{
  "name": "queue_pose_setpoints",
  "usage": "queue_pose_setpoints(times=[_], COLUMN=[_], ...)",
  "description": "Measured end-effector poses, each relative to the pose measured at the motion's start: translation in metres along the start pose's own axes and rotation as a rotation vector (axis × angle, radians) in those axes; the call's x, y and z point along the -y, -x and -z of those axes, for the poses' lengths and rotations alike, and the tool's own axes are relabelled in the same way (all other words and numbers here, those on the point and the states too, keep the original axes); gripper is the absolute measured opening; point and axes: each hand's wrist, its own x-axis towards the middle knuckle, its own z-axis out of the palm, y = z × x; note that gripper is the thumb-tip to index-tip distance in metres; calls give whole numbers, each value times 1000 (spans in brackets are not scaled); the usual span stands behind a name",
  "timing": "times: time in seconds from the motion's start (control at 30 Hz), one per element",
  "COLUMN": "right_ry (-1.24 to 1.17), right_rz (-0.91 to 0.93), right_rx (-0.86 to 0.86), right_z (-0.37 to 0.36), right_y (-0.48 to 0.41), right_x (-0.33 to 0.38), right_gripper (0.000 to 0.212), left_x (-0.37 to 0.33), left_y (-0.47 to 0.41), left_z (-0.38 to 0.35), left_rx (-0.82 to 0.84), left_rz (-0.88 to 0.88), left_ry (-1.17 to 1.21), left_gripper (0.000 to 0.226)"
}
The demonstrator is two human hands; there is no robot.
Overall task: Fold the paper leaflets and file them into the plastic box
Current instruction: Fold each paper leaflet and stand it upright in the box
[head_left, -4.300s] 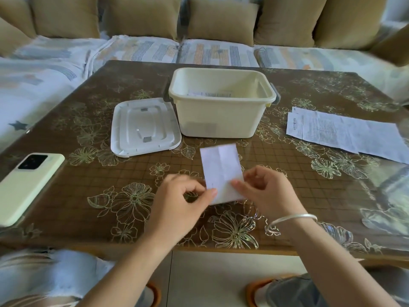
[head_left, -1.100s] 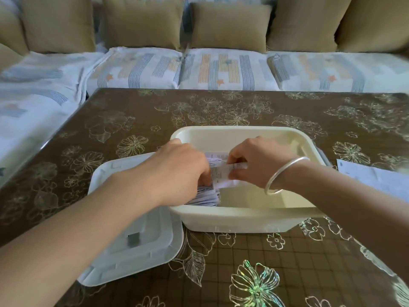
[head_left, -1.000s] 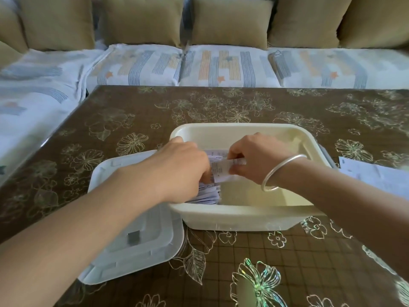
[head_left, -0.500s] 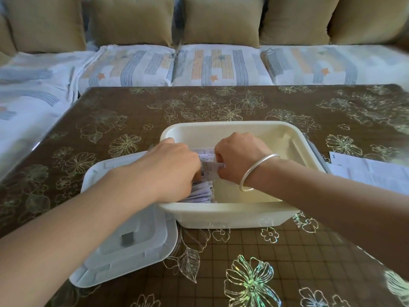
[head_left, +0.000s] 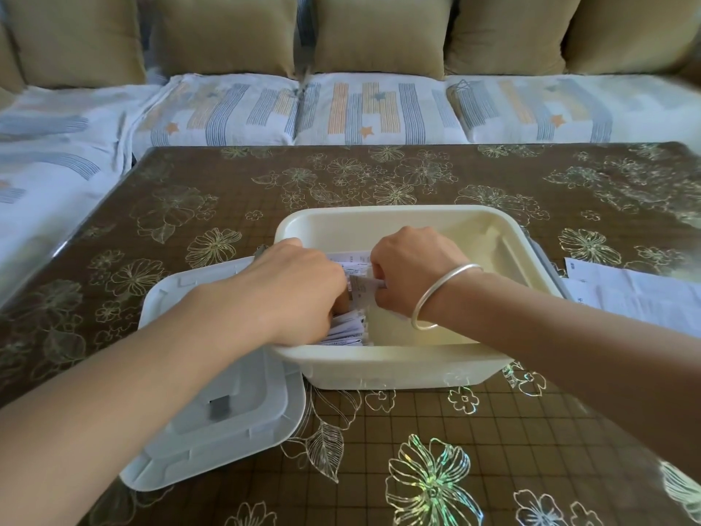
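Observation:
A cream plastic box (head_left: 398,364) stands open on the table in front of me. Both my hands reach into its left half. My right hand (head_left: 411,269), with a silver bangle on the wrist, pinches a folded leaflet (head_left: 360,288) that stands upright among the filed ones. My left hand (head_left: 299,294) curls over the row of folded leaflets (head_left: 347,328) packed against the box's left wall, its fingertips hidden among them. The right half of the box holds nothing that I can see.
The box's white lid (head_left: 212,408) lies flat to its left, partly under my left forearm. Unfolded leaflets (head_left: 637,298) lie on the table at the right edge. A brown floral table cover (head_left: 417,176) stretches to a sofa with cushions (head_left: 379,32) behind.
The folded leaflet went from above the table into the box with both hands. Over the last second the hands have drawn closer together and the leaflet has sunk among the filed ones.

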Motion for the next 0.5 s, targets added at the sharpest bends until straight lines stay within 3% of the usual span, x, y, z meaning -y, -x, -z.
queue_pose_setpoints(times=[0.37, 0.5], right_ry=[22, -36], right_rz=[69, 66], right_rx=[-24, -14], right_z=[-2, -9], right_y=[-13, -22], right_x=[16, 23], right_gripper=[25, 16], left_x=[-4, 6], left_y=[5, 8], left_z=[5, -3], left_rx=[-31, -200], left_rz=[2, -1], left_ry=[64, 279], left_gripper=[38, 32])
